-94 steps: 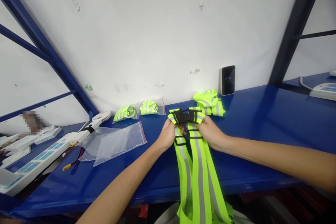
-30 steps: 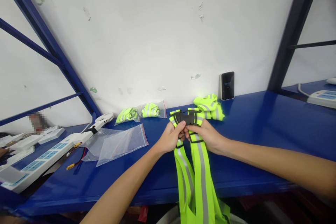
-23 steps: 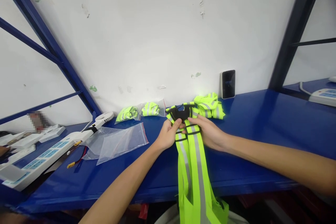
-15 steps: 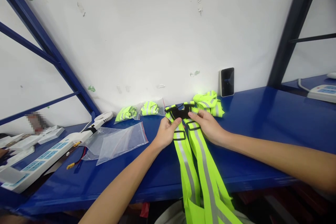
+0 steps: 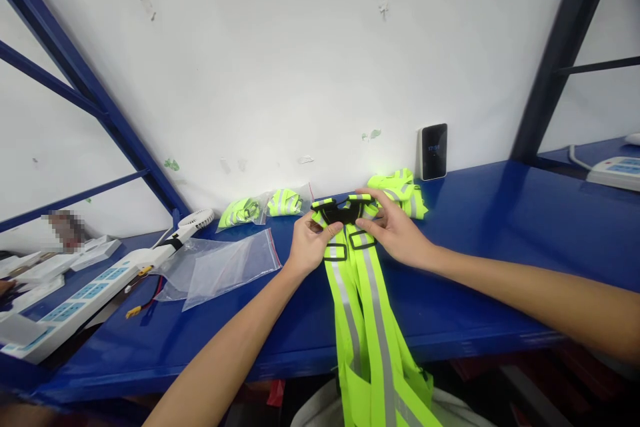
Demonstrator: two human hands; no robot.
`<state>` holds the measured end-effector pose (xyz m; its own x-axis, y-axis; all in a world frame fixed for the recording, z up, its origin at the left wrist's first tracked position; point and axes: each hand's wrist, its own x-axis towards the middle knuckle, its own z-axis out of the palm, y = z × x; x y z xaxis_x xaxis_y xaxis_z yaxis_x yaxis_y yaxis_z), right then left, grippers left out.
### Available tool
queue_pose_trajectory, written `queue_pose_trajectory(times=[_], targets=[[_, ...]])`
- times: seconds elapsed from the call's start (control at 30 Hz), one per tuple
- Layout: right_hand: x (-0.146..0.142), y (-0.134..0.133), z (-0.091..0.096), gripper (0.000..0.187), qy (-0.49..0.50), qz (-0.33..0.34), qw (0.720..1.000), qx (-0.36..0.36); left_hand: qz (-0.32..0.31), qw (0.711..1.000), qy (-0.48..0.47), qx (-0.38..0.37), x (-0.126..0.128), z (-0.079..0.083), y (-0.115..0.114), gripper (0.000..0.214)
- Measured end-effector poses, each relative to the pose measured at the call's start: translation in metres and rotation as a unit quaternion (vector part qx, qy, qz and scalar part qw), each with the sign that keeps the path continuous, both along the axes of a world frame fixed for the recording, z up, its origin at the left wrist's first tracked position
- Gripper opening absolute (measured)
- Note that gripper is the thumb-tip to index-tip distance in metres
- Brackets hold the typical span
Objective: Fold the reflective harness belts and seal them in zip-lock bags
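From my end I'm seeing both hands pinching the black buckle point(image 5: 340, 212) at the top of the neon reflective vest point(image 5: 367, 320). The left hand point(image 5: 307, 240) is closing on its left side and the right hand point(image 5: 395, 230) is curling over its right. They're pressing it onto the blue counter point(image 5: 500, 227) near the wall, which looks like why the straps are lying flat and side by side. The extra length is hanging off the front edge. Empty zip bags point(image 5: 225, 267) are sitting just left.
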<state>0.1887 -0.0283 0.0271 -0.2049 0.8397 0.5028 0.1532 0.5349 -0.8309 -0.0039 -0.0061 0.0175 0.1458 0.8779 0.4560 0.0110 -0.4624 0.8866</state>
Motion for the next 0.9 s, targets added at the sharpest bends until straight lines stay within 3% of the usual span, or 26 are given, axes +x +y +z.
queue_pose_trajectory(times=[0.1, 0.23, 0.33, 0.43, 0.5, 0.57, 0.67, 0.9], targets=[[0.001, -0.002, 0.001, 0.057, -0.019, 0.029, 0.999, 0.005, -0.010, 1.000, 0.001, 0.008, 0.001, -0.003, 0.000, 0.033], [-0.002, -0.003, -0.002, 0.057, 0.004, 0.019, 1.000, 0.011, -0.023, 0.999, -0.008, 0.047, 0.008, -0.007, -0.003, 0.036], [-0.006, -0.005, -0.005, 0.063, 0.040, -0.002, 0.999, 0.012, -0.002, 0.996, 0.006, 0.085, 0.013, -0.008, -0.005, 0.033], [-0.010, -0.002, -0.009, 0.069, 0.091, -0.006, 0.995, -0.031, 0.032, 0.993, 0.029, 0.110, 0.014, -0.009, -0.006, 0.030], [-0.013, 0.001, -0.010, 0.057, 0.133, -0.007, 0.987, -0.092, 0.055, 0.992, 0.045, 0.109, 0.013, -0.010, -0.006, 0.031], [-0.015, 0.002, -0.010, 0.029, 0.147, -0.008, 0.979, -0.142, 0.073, 0.990, 0.063, 0.103, 0.012, -0.010, -0.007, 0.031], [-0.018, -0.003, -0.007, 0.009, 0.133, -0.008, 0.982, -0.135, 0.087, 0.987, 0.091, 0.104, 0.012, -0.009, -0.009, 0.031], [-0.018, -0.010, -0.010, 0.025, 0.084, 0.033, 0.991, -0.096, 0.067, 0.985, 0.115, 0.111, 0.012, -0.004, -0.015, 0.031]])
